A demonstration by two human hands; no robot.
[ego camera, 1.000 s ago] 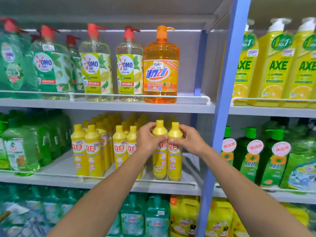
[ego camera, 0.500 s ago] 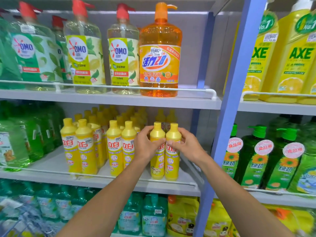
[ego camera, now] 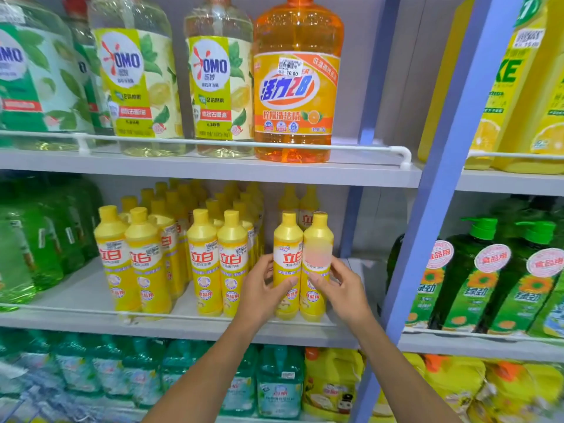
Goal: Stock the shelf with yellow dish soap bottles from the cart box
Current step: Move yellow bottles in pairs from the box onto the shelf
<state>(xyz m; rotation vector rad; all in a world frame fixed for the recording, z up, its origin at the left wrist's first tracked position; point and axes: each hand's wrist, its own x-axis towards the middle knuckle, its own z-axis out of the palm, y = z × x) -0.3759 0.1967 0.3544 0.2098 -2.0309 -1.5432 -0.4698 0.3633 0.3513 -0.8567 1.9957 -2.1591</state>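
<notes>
So, left hand: gripping one yellow bottle mid-label
Right hand: gripping twin bottle (they touch)
Changed: grips slid down from the necks
Where: centre frame, standing on middle shelf
Meaning: pair probably placed

1. Left hand curls around the left side of the front pair of yellow bottles, thumb across the front.
2. Right hand grips the pair's right side; both forearms reach up from below it.
</notes>
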